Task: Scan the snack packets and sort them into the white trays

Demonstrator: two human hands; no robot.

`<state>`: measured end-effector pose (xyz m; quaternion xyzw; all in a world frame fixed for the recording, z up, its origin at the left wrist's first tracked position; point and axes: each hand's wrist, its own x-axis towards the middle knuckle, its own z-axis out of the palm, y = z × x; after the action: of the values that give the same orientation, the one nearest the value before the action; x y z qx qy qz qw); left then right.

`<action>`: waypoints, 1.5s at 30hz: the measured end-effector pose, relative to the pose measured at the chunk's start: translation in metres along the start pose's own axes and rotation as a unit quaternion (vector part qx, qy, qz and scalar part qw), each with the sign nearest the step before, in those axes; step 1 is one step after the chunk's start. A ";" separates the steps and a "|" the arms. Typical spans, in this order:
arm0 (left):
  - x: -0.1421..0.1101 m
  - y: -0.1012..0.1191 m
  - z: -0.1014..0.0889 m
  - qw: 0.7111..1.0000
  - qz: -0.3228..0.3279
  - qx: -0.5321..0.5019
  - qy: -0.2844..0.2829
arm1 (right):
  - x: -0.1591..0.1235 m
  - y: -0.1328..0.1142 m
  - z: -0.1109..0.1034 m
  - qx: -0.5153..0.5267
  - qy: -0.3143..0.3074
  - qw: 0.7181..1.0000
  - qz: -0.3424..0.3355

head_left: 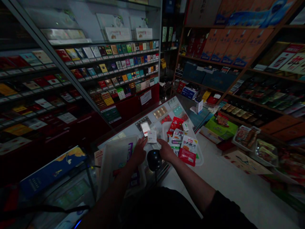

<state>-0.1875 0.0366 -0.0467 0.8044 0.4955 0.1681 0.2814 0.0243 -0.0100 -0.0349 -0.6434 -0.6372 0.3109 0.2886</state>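
A small white card or packet (152, 136) with faint print is between my hands, over the glass counter. Beside it on the left is another white item (145, 129), its top blurred out. My left hand (138, 152) has its fingers stretched forward, the tips close to the packet's left edge. On the other side, my right hand (166, 150) points a finger at the packet's right edge; its other fingers are hidden in shadow, and I cannot tell whether it grips. A black rounded device (154, 160) stands between my wrists.
A white tray (201, 157) of snack packets, including a red and white one (188, 150), lies to the right. At left is a translucent bin (108, 159) and a blue box (52, 170). Shelves of small packs (114, 65) line the back; boxes (235, 47) fill the right shelves.
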 end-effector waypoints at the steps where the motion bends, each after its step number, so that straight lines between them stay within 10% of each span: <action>1: 0.000 -0.001 0.001 1.000 -0.003 0.000 -0.007 | 0.000 0.002 0.001 -0.002 0.003 1.000 0.004; 23: -0.003 0.002 0.012 0.994 -0.032 0.106 -0.001 | -0.005 -0.002 -0.004 -0.097 -0.011 0.995 0.014; 45: -0.006 -0.016 0.024 0.997 0.038 0.005 0.067 | -0.014 -0.008 -0.018 -0.010 -0.051 0.998 0.044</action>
<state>-0.1881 0.0299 -0.0757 0.8110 0.4830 0.2296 0.2372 0.0328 -0.0237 -0.0166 -0.6571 -0.6251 0.3496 0.2352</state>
